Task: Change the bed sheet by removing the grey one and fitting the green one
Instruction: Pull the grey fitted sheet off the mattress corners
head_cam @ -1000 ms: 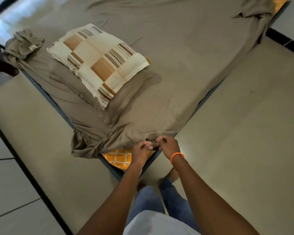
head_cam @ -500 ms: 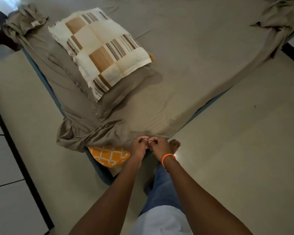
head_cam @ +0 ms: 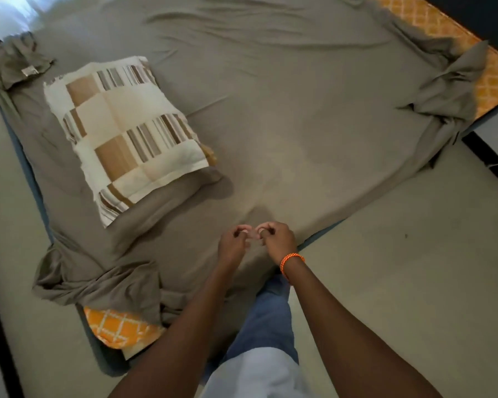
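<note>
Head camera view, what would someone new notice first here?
Probably the striped patchwork pillow lying on the left of the grey sheet, whose corners are pulled loose, baring the orange patterned mattress at the near left and far right. Low in the middle, the left hand and right hand pinch the sheet's near edge.

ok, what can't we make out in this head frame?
- Green sheet: none shows in the head view; out of frame or not there, cannot tell.
- Grip: left hand and right hand have curled fingers over the grey sheet; whether they pinch it is blurred.
- Mattress: only orange corners show; the sheet covers the rest.
- Tag on the bunched far-left corner: too small to read.
- Bed's far side: cut off by the top edge.
</note>
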A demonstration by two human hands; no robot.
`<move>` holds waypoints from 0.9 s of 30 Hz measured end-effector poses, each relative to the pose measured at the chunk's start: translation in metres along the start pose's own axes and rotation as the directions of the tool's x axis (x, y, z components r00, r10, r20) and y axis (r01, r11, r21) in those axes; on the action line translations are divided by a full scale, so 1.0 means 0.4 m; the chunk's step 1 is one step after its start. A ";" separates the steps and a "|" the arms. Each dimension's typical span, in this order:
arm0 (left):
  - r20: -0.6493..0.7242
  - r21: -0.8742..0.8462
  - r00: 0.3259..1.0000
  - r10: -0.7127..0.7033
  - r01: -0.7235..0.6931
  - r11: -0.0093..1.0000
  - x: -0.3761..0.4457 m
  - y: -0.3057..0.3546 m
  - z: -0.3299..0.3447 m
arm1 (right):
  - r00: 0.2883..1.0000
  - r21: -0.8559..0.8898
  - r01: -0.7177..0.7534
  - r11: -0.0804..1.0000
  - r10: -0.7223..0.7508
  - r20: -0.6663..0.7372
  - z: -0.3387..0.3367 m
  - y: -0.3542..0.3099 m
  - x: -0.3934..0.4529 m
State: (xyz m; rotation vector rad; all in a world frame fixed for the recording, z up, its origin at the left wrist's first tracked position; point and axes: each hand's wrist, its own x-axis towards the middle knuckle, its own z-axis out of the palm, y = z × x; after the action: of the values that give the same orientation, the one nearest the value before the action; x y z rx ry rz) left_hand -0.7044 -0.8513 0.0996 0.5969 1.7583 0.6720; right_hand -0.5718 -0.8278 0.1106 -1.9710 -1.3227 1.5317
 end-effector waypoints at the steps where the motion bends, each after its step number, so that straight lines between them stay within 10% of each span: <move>1: -0.007 0.022 1.000 -0.006 0.006 1.000 0.019 0.033 0.037 | 1.000 -0.009 -0.006 1.000 0.006 0.027 -0.047 0.004 0.046; 21: 0.126 0.172 0.976 0.178 -0.199 0.965 0.390 0.872 1.029 | 0.996 0.113 -0.089 0.990 0.092 -0.022 -1.195 -0.093 0.827; 27: 0.186 0.494 0.965 0.182 -0.252 0.832 0.625 1.058 1.450 | 0.999 -0.045 -0.016 0.999 0.017 0.044 -1.457 -0.083 1.305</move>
State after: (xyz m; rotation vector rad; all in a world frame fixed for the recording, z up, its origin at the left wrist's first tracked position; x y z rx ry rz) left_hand -0.1865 -0.2946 0.0924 1.2003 1.7611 0.2909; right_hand -0.0727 -0.2278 0.0449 -1.9902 -1.3727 1.5755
